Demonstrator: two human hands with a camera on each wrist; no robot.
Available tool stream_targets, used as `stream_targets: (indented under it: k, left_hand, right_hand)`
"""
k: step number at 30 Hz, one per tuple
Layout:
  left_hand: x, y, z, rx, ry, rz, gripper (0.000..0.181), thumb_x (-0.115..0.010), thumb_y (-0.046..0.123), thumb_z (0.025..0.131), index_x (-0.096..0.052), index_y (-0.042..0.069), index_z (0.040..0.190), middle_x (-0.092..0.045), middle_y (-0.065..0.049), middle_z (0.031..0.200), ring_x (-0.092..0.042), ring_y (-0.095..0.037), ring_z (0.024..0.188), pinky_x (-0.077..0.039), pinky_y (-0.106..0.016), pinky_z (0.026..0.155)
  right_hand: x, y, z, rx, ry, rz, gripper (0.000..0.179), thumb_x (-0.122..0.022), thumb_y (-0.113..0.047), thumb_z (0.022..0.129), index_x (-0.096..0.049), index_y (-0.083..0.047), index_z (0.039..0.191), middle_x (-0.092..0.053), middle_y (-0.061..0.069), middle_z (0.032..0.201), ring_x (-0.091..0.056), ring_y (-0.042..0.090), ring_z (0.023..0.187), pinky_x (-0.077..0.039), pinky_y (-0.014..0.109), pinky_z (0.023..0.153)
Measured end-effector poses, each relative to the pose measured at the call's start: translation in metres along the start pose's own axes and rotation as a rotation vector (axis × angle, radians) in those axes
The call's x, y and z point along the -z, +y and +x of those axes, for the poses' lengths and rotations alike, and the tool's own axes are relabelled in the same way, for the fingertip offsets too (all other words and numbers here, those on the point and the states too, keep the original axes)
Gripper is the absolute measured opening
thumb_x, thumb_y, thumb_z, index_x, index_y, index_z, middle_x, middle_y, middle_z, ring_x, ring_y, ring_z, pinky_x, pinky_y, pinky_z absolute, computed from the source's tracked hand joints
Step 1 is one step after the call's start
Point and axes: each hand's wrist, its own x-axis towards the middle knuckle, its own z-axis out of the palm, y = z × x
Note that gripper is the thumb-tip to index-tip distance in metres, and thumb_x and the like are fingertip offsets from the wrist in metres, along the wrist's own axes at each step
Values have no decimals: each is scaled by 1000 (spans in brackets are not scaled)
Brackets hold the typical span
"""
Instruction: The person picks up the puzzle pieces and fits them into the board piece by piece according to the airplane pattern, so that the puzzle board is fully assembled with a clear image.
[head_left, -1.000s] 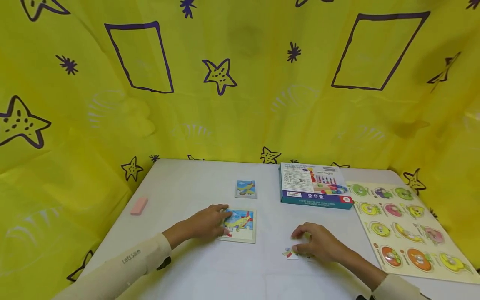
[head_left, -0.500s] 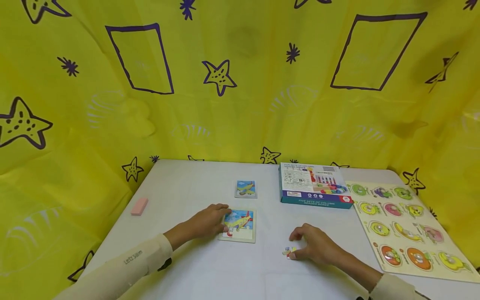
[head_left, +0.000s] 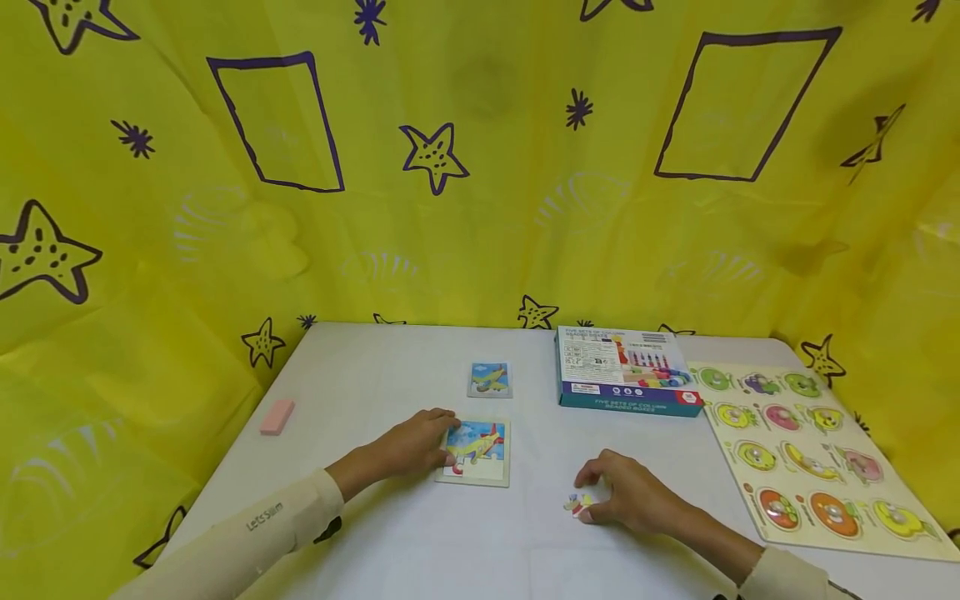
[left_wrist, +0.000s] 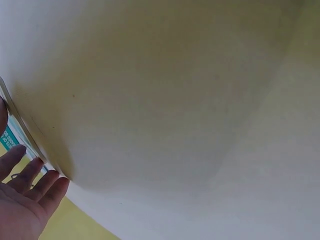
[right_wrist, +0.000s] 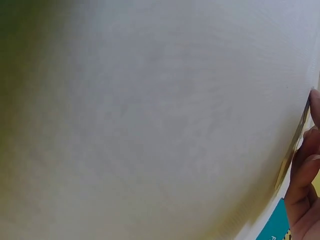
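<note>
A framed jigsaw puzzle (head_left: 489,478) with a yellow airplane picture lies mid-table, its bottom part showing pale bare base. My left hand (head_left: 412,445) rests at its left side, thumb and forefinger at the edge. In the left wrist view, loosely stretched fingers (left_wrist: 53,194) touch the thin rim of the frame. To the right, my right hand (head_left: 632,495) pinches a small puzzle piece (head_left: 577,503) between thumb and forefinger, close over the table; the hand hides part of it. The right wrist view catches a thin wooden edge (right_wrist: 292,150) along the curled fingers.
Behind the puzzle lies a small airplane picture card (head_left: 490,380). A boxed bead set (head_left: 626,372) stands at the back right, beside a fruit and vegetable peg board (head_left: 804,433). A pink block (head_left: 277,417) sits at the left. Yellow patterned cloth (head_left: 480,233) surrounds the white table.
My right hand has moved slightly left and its fingers have closed in on the puzzle piece, which has shifted a little. The left hand stays at the framed puzzle.
</note>
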Motion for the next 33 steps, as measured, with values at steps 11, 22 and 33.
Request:
stream_targets:
  k: [11, 22, 33]
  left_hand:
    - [-1, -5, -6, -46, -32, 56, 58, -63, 35, 100, -48, 5, 148, -41, -15, 157, -42, -37, 143, -40, -52, 113]
    - [-8, -7, -14, -89, -25, 95, 63, -58, 42, 101, -42, 11, 153, -36, -16, 160, -36, -40, 146, -37, -55, 115]
    - [-7, -3, -15, -121, 4, 111, 62, -59, 40, 100, -43, 8, 151, -38, -19, 158, -39, -41, 145, -37, -55, 115]
  right_hand:
    - [-1, 2, -1, 58, -24, 58, 24, -85, -27, 80, -73, -20, 99, -61, -10, 95, -54, 9, 90, -46, 24, 81]
    - [-4, -1, -1, 69, -14, 44, 28, -85, -27, 80, -72, -18, 103, -60, -9, 94, -55, 9, 89, -48, 26, 83]
    - [-4, -2, 1, 54, -26, 43, 24, -84, -26, 81, -68, -19, 97, -59, -8, 93, -55, 13, 90, -48, 26, 81]
